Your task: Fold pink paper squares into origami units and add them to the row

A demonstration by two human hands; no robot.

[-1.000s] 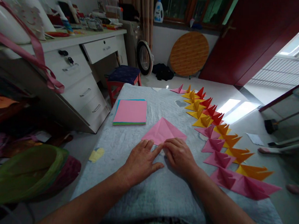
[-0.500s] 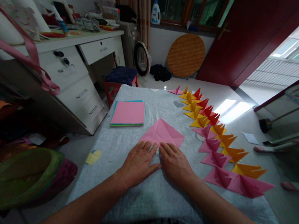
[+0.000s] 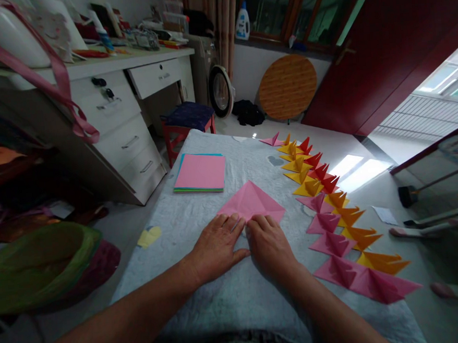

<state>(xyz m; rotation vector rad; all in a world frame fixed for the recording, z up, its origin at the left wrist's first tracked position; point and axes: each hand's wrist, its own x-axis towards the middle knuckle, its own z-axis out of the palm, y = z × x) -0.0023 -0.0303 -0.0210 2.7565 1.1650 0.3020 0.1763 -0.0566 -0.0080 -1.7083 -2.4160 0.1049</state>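
A sheet of pink origami paper (image 3: 252,201), creased and folded, lies on the cloth-covered table before me, its point facing away. My left hand (image 3: 221,245) rests flat on its near edge, fingers stretched out and thumb spread to the side. Close beside it, my right hand (image 3: 270,244) presses the same edge with its fingers together and bent; its thumb is hidden. Both hands cover the near corner of the paper. Beyond my left hand sits a stack of square coloured paper (image 3: 200,172) with pink on top.
Rows of folded paper pieces line the table's right side: pink (image 3: 333,244), yellow (image 3: 307,184), red (image 3: 329,180) and orange (image 3: 365,236). A blue-grey cloth (image 3: 178,232) covers the table. At left are a green-lined bin (image 3: 43,268) and white drawers (image 3: 123,142); a stool (image 3: 189,117) stands behind.
The whole view has shifted slightly, with things appearing a little further right. Both hands remain at the near edge of the pink paper, with hardly any change in their pose.
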